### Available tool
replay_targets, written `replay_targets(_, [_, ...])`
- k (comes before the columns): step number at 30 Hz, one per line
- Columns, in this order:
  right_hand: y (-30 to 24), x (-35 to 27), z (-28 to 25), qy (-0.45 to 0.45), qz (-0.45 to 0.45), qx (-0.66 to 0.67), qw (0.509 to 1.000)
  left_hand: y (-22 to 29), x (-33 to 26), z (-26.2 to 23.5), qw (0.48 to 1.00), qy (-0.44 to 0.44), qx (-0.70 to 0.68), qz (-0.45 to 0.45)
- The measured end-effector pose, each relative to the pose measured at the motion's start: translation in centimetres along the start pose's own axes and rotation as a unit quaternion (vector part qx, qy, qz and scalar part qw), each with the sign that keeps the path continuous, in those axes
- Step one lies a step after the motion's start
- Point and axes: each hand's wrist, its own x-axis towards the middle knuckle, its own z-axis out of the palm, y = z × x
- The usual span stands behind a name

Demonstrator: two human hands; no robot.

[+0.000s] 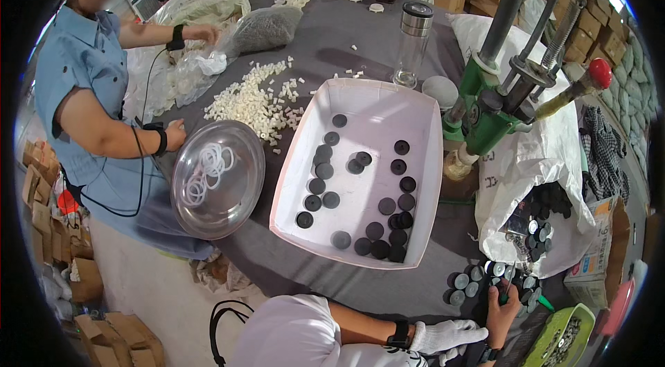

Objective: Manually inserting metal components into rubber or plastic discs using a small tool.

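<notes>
My left hand (450, 336), in a white glove, lies near the table's front edge with its fingers stretched out and nothing seen in them. Beyond it, my bare right hand (503, 311) is among round black caps (458, 289), some with pale discs inside. Its fingers are pinched together at a thin, dark or shiny piece too small to name. Left of these caps stands a white box (291, 190) with more black caps scattered inside. A white sack (495, 218) spills further dark caps towards my right hand.
A green hand press (478, 117) with a red-knobbed lever stands behind the sack, by a glass bottle (412, 48). A green basket (537, 353) of small parts sits front right. At left, a co-worker (97, 90) is by white pieces (249, 100) and a clear tray (228, 218) of rings.
</notes>
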Motion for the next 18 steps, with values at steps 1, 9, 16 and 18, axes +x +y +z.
replay_targets(1, [-0.2, 0.0, 0.0, 0.003, 0.011, 0.009, 1.000, 0.0, 0.0, -0.1, 1.000, -0.005, 0.000, -0.001])
replay_targets(9, [0.4, 0.1, 0.4, -0.001, -0.004, 0.021, 1.000, 0.0, 0.0, -0.2, 1.000, 0.009, 0.021, 0.003])
replay_targets(16, [-0.5, 0.1, -0.3, -0.022, 0.021, 0.042, 0.999, -0.3, 0.4, -0.2, 1.000, -0.010, -0.019, 0.017])
replay_targets(18, [0.3, 0.2, 0.0, -0.006, 0.005, 0.048, 0.999, -0.4, 0.5, -0.3, 1.000, -0.002, -0.021, 0.017])
